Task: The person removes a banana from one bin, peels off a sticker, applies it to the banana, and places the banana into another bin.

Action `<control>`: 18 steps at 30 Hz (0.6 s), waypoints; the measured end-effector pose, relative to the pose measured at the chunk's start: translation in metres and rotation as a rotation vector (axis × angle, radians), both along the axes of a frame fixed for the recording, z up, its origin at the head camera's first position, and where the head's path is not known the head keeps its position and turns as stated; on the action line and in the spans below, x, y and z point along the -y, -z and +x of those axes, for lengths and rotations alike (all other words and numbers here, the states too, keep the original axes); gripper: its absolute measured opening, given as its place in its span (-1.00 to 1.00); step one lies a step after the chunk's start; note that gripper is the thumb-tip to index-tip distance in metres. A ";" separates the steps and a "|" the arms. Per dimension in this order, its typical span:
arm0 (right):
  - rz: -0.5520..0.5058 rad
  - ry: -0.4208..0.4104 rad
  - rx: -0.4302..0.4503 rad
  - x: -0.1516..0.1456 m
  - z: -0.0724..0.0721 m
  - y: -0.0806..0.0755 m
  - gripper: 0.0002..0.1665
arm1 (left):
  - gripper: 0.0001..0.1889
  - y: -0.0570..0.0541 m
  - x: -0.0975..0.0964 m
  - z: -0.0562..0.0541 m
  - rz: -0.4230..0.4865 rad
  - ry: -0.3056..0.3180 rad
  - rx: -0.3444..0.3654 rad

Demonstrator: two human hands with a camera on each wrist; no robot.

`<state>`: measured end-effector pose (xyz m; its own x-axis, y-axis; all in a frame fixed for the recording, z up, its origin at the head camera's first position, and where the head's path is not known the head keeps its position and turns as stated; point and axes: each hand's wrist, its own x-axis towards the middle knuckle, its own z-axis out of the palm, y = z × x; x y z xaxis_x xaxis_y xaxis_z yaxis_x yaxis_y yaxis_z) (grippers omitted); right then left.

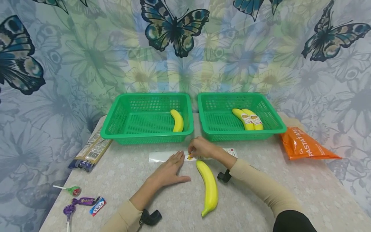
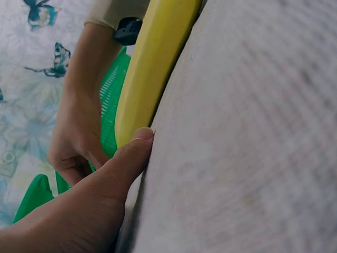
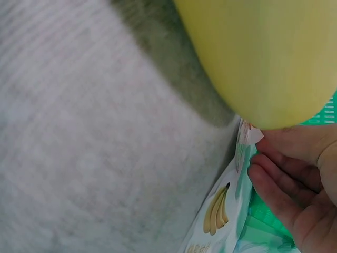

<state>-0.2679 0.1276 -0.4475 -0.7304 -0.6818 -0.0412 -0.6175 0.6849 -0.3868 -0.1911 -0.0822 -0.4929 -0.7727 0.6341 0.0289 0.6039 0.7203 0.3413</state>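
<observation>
The right hand is pinching a sticker at the strip, the left hand is resting there with straight, empty fingers, and the banana is lying on the table just nearer the person, long axis pointing at the strip, right hand nearer

White strip of banana-printed labels lies crosswise under the left hand; the right hand pinches what seems to be one label. A curved yellow banana lies just nearer.
</observation>
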 end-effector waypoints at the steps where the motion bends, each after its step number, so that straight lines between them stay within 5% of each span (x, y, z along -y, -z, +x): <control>1: -0.006 0.005 0.009 0.000 0.000 0.000 -0.94 | 0.07 0.000 0.000 0.000 -0.008 0.000 -0.003; 6: -0.013 0.019 0.037 -0.002 0.003 -0.004 -0.95 | 0.09 0.001 -0.001 -0.001 -0.019 -0.001 -0.008; 18: -0.073 0.025 -0.095 -0.015 0.011 -0.016 -0.94 | 0.07 -0.001 -0.002 0.000 -0.010 -0.015 0.018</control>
